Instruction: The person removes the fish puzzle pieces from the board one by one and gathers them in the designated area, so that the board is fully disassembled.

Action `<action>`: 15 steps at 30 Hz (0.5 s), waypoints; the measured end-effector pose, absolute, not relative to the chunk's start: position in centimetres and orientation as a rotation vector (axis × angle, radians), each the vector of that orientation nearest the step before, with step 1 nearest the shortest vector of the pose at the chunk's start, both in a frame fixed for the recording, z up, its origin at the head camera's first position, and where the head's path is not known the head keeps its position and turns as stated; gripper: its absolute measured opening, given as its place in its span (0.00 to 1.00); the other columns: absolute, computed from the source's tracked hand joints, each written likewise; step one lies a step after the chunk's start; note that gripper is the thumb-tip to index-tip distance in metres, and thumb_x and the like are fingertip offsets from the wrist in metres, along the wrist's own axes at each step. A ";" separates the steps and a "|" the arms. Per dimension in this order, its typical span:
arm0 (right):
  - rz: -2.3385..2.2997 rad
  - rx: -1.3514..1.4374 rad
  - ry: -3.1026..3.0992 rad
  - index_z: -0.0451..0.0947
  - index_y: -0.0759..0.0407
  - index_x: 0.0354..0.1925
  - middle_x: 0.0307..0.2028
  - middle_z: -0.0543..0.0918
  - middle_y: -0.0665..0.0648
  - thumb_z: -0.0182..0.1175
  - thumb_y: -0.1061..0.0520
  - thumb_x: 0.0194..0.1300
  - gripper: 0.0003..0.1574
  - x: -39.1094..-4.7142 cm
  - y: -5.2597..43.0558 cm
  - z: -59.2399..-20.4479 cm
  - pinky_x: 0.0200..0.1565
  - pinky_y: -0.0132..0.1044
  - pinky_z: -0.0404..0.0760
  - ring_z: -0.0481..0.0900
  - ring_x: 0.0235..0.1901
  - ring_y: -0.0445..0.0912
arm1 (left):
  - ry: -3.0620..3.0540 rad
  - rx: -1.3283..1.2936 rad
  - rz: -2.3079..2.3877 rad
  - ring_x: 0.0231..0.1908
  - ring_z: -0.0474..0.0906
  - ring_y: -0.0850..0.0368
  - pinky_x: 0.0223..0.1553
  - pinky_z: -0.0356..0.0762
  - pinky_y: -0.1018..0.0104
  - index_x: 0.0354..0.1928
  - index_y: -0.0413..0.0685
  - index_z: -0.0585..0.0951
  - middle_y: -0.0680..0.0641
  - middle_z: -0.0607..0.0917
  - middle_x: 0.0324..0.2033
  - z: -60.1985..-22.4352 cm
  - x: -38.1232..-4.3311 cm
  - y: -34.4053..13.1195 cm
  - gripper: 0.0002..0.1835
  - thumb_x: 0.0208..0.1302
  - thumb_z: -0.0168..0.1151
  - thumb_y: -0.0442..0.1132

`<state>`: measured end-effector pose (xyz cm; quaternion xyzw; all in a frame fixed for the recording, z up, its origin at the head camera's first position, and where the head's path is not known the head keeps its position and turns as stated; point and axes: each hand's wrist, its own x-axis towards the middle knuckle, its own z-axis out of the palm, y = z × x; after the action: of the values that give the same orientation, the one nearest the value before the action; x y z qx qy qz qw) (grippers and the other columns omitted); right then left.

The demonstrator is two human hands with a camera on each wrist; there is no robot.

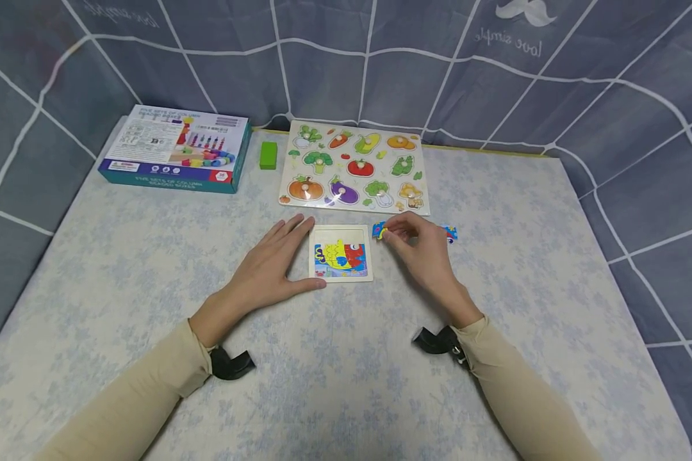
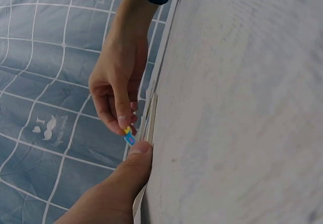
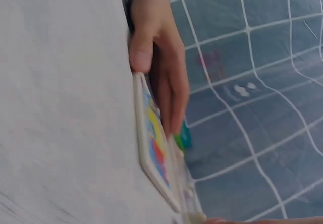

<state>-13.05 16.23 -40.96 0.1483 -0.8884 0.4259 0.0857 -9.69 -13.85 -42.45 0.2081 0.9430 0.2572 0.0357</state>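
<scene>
A small square puzzle frame (image 1: pixel 341 254) with a yellow, red and blue fish picture lies flat on the table. My left hand (image 1: pixel 285 255) rests against its left side. The fingers are straight along that edge and the thumb (image 2: pixel 137 157) touches the near corner. My right hand (image 1: pixel 389 234) is just right of the frame's far corner. It pinches a small blue and yellow puzzle piece (image 1: pixel 378 230) between thumb and fingertips. In the left wrist view the piece (image 2: pixel 129 137) hangs just above the frame's edge (image 2: pixel 151 117). The right wrist view shows my left hand (image 3: pixel 160 57) beside the frame (image 3: pixel 153 146).
Another blue and red piece (image 1: pixel 451 234) lies behind my right hand. Farther back are a vegetable peg puzzle board (image 1: pixel 354 168), a green block (image 1: pixel 268 155) and a teal toy box (image 1: pixel 175 148). A blue checked cloth (image 1: pixel 496 96) walls in the pale flowered table (image 1: pixel 346 384).
</scene>
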 end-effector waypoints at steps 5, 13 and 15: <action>1.120 0.440 -2.713 0.87 0.60 0.42 0.34 0.86 0.57 0.75 0.61 0.64 0.08 -13.3 17.1 -40.9 0.38 0.36 0.73 0.78 0.33 0.49 | 2.882 0.638 0.805 0.83 0.50 0.40 0.82 0.50 0.39 0.85 0.50 0.54 0.41 0.57 0.83 -42.6 -9.7 -13.8 0.62 0.56 0.72 0.69; 1.015 0.569 -2.761 0.86 0.61 0.55 0.51 0.87 0.60 0.80 0.57 0.59 0.27 -14.1 17.3 -41.2 0.48 0.47 0.71 0.74 0.50 0.56 | 2.895 0.636 0.780 0.83 0.50 0.38 0.81 0.51 0.37 0.85 0.52 0.54 0.41 0.57 0.83 -42.6 -9.7 -13.9 0.62 0.56 0.72 0.70; 0.994 0.593 -2.783 0.85 0.61 0.57 0.53 0.88 0.60 0.80 0.56 0.60 0.28 -14.3 17.3 -41.3 0.48 0.47 0.72 0.74 0.52 0.56 | 2.894 0.635 0.779 0.83 0.50 0.38 0.81 0.51 0.37 0.85 0.52 0.53 0.41 0.57 0.83 -42.6 -9.8 -13.9 0.62 0.56 0.72 0.70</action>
<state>-14.32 17.32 -41.27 0.1963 -0.9215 0.3291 0.0639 -9.78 -13.92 -42.56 0.2073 0.9439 0.2541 0.0391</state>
